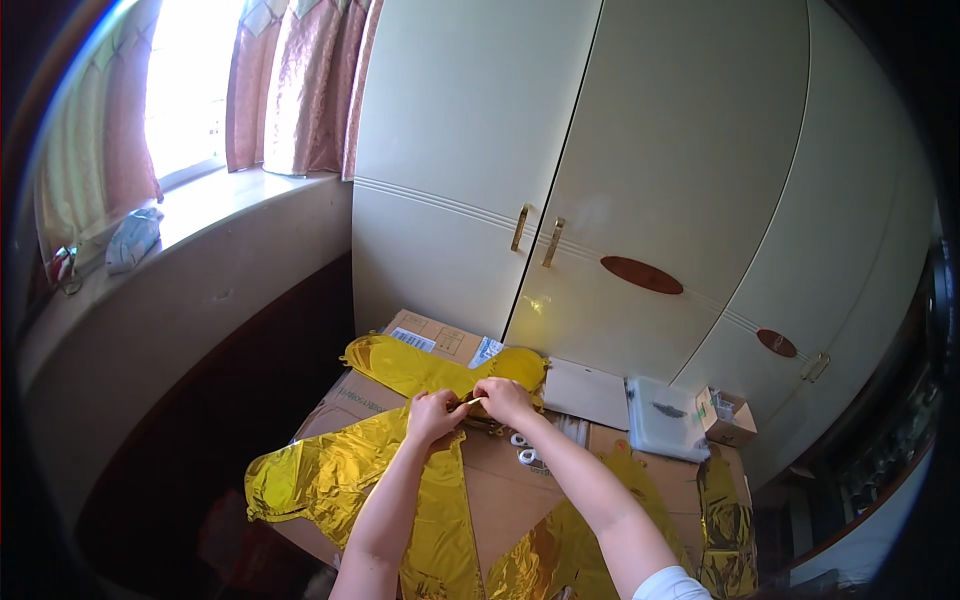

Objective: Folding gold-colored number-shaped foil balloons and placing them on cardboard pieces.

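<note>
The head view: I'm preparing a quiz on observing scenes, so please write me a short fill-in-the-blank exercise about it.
1. The left hand and right hand pinch gold foil; a white sleeve shows on the ____ arm.
2. The pale wardrobe bears ____ brown oval plaques.
3. In the picture, the translucent tray sits to the ____ of the small open box.

Missing words: right; two; left.

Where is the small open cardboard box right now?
In the head view, the small open cardboard box stands at the right, just right of the translucent plastic container, beyond a gold foil piece and near the pale wardrobe.
</note>
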